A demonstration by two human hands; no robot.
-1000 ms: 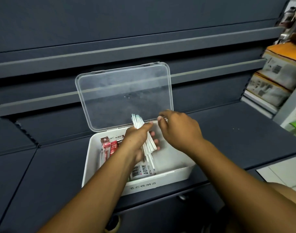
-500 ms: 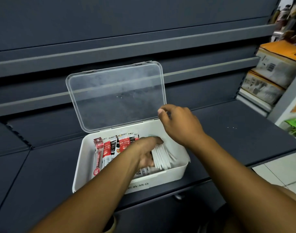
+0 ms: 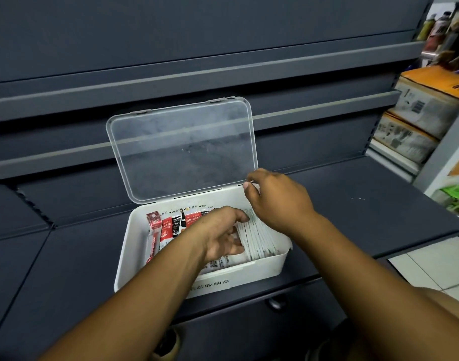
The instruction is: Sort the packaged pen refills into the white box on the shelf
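Dark shelf (image 3: 353, 217) carries white box (image 3: 134, 256), its clear lid (image 3: 181, 149) up. Inside, red-black refill packs (image 3: 171, 225) at left, white refill bundle (image 3: 259, 238) at right, grasped by left hand (image 3: 220, 235). Right hand (image 3: 277, 196) pinches the clear lid's right corner.

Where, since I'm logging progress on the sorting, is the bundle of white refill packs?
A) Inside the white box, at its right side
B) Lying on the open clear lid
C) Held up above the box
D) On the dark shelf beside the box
A: the white refill packs lie inside the white box, to the right of the red packs, with the left hand holding them.
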